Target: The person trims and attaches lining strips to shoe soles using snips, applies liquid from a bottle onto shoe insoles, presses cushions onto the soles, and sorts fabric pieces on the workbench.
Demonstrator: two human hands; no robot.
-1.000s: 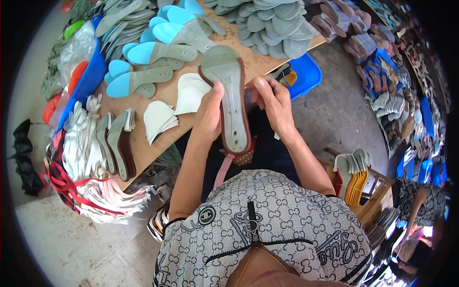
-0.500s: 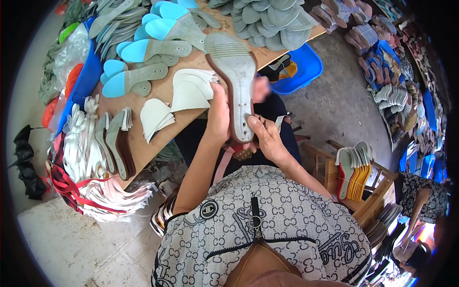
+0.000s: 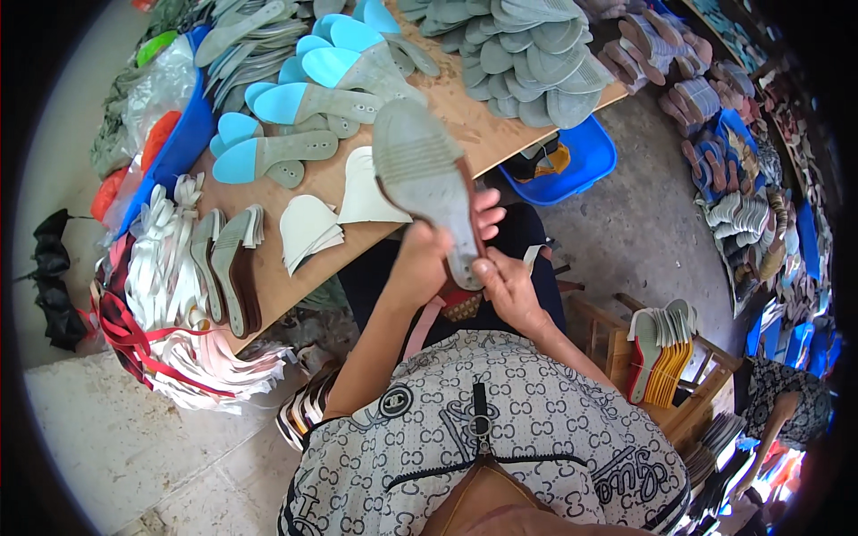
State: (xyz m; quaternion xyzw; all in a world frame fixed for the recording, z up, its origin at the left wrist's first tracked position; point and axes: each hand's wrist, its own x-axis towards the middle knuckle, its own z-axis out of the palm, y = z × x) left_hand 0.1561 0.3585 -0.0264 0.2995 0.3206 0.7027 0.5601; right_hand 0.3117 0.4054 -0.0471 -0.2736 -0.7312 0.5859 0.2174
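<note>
A grey shoe insole with a ribbed front part and a brown edge is held up in front of me, its wide toe end pointing away. My left hand wraps it from the left at the narrow part, and fingertips show beyond its right edge. At the heel end, my right hand grips with the thumb on top; its other fingers are mostly hidden. Beyond the insole, white cut pieces lie on the wooden table. A pink strip hangs below my left hand.
Blue-tipped grey insoles and piles of grey insoles cover the table's far part. Brown-edged insoles stand near white straps. A blue basin sits beyond the table edge. A wooden stool holds tied, yellow-edged insoles.
The insole has tilted, its toe end swinging left and its heel end shifting right and lower. My left hand has moved down and right along it. The view has shifted slightly.
</note>
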